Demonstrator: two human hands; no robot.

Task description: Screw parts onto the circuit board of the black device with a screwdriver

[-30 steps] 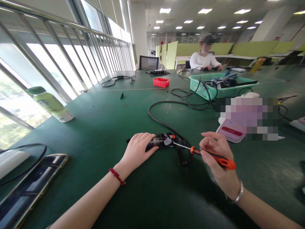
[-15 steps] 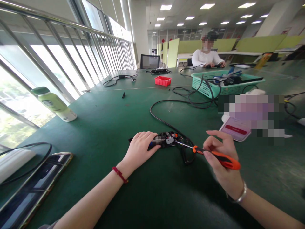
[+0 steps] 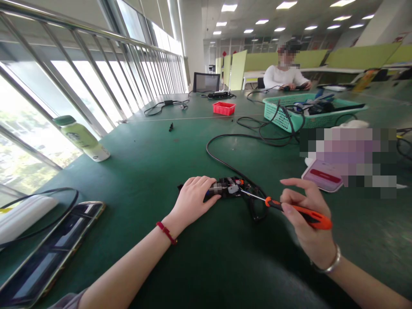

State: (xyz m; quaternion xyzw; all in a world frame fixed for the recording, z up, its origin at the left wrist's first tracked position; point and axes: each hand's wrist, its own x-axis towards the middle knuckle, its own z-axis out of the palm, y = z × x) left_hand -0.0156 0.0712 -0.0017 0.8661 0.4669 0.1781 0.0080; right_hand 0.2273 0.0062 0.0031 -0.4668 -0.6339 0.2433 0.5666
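Observation:
My left hand (image 3: 194, 197) is wrapped over the left end of a black opened device (image 3: 229, 187) lying on the green table (image 3: 154, 167), with inner parts showing on its right. My right hand (image 3: 309, 223) grips an orange and black screwdriver (image 3: 317, 219) between thumb and fingers, the index finger raised. The thin metal shaft points left, its tip at the exposed parts near a small grey piece. A black cable (image 3: 222, 164) runs from the device toward the back. Under my left palm the device's far end is mostly hidden.
A teal basket (image 3: 283, 118) of tools and cables stands back right, a red tray (image 3: 224, 108) behind. A bottle (image 3: 84, 139) and a dark phone-like slab (image 3: 51, 253) are at left. A pink-screened phone (image 3: 322, 175) lies right. Across the table sits a person (image 3: 283, 77).
The whole view has shifted slightly, so things appear a little further right. Both hands keep their holds, and the screwdriver tip stays at the device.

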